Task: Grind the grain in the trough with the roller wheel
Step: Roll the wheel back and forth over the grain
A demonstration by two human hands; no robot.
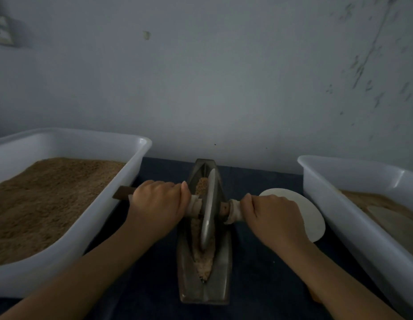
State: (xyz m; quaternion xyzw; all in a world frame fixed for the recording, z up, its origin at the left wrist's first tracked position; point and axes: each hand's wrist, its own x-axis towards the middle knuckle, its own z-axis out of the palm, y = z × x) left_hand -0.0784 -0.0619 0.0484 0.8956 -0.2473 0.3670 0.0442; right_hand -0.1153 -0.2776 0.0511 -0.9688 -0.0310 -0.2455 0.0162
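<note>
A narrow metal trough (224, 269) lies lengthwise on the dark table in front of me. Brown grain (204, 262) fills its groove. A metal roller wheel (209, 209) stands upright in the groove near the middle. A wooden axle passes through the wheel, wrapped in pale cloth on both sides. My left hand (158, 203) grips the axle left of the wheel, and the bare end of the axle (122, 192) sticks out past it. My right hand (272, 215) grips the wrapped axle on the right.
A large white tub (136, 158) full of brown grain stands at the left. Another white tub (334, 204) with brown material stands at the right. A white round plate (314, 222) lies between the trough and the right tub. A pale wall rises right behind the table.
</note>
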